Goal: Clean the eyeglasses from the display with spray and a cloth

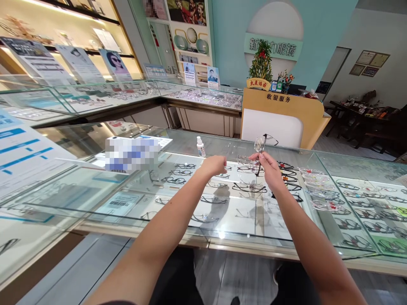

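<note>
My right hand (269, 168) is closed on a pair of eyeglasses (260, 144), held up above the glass display case (233, 234). The glasses have clear lenses and dark, thin temples; one temple points down past my fingers. To the left, my left hand (215, 165) is over the glass with its fingers curled in. Whatever it may hold is hidden. Just beyond it a small white spray bottle (200, 147) stands upright on the glass top. Rows of eyeglass frames (250, 187) lie inside the case below both hands.
Papers (132, 154) and a large blue-and-white printed sheet (23, 146) are on the left. Past the case stands a yellow-and-white cashier counter (284, 108) with a potted plant (261, 63). More glass cases (108, 95) run along the back left.
</note>
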### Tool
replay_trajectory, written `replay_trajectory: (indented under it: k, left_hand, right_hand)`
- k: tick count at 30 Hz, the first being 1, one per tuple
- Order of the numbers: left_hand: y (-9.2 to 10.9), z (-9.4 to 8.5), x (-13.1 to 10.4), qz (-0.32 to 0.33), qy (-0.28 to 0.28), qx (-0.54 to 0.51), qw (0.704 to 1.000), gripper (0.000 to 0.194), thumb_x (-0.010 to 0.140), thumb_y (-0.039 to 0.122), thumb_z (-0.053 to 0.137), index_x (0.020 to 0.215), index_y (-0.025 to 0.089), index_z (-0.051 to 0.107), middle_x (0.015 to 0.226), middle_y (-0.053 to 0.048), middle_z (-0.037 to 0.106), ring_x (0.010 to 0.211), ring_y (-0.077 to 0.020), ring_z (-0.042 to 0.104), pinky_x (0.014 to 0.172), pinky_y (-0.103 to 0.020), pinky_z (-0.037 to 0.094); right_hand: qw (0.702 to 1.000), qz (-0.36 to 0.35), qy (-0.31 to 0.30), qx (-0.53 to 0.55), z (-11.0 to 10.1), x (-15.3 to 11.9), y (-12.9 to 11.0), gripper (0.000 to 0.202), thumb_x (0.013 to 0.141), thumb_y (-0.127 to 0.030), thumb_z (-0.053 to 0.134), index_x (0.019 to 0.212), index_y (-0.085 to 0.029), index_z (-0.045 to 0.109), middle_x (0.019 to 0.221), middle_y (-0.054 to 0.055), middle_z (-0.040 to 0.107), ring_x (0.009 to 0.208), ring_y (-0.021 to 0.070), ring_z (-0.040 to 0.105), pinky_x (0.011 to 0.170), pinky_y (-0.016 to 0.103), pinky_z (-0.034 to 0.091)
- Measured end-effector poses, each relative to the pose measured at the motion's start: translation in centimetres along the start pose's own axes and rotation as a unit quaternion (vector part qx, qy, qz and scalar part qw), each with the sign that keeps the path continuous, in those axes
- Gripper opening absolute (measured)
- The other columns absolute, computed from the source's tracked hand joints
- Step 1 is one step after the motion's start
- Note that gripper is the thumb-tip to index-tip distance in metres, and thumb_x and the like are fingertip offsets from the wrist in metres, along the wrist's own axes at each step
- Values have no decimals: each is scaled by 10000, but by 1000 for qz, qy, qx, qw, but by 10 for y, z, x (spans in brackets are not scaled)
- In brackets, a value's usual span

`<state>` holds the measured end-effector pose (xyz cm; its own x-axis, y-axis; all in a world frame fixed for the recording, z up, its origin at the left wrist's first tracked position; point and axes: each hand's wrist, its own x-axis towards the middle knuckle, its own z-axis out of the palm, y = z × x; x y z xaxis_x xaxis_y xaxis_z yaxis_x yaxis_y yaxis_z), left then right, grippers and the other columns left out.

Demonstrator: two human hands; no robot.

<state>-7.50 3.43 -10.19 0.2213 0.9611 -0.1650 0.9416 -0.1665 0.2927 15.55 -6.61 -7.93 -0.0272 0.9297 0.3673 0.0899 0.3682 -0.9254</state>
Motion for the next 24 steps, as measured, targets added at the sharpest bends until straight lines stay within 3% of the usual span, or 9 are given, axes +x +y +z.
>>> replay_trajectory:
  k: [8,11,16,18,21,24]
  left_hand:
    - [0,-3,2,-76,-30,14,997,171,818,380,838,889,226,812,1086,-151,826,1095,-349,761,902,-391,550]
    - [-1,-2,2,-91,-12,-3,996,163,781,341,836,878,214,801,1105,-172,818,1153,-376,745,945,-417,551]
    - [-6,-6,2,-73,45,-112,990,195,777,368,771,721,216,662,829,-133,765,1047,-365,744,905,-407,549]
    - [-9,-11,1,-59,86,-189,976,235,820,411,695,719,230,582,796,-114,727,995,-346,729,868,-406,550]
    - [-9,-20,1,-26,134,-332,933,217,864,431,561,770,249,491,812,-79,673,943,-286,695,833,-382,570]
    - [-3,-27,-4,33,119,-471,873,203,847,439,512,806,252,447,772,-34,603,803,-208,650,818,-352,598]
  right_hand:
    - [1000,0,-3,-6,1,0,-1,550,947,-795,588,889,-277,761,1054,45,752,1045,257,607,988,403,458]
    - [1000,1,-1,-8,1,0,-2,547,949,-787,585,890,-274,765,1034,43,745,1030,249,598,988,396,456]
    - [1000,8,9,-2,0,1,-1,543,924,-791,610,849,-271,746,1029,42,751,1030,245,594,975,387,456]
    - [1000,13,10,9,0,1,-1,537,898,-795,643,824,-271,732,1028,43,757,1043,249,603,965,384,464]
    - [999,21,10,30,0,2,0,512,878,-782,680,832,-275,738,1056,43,776,1058,252,622,969,383,476]
    - [998,32,20,52,-1,4,1,490,856,-764,710,837,-276,749,1102,47,793,1120,267,644,1003,394,484]
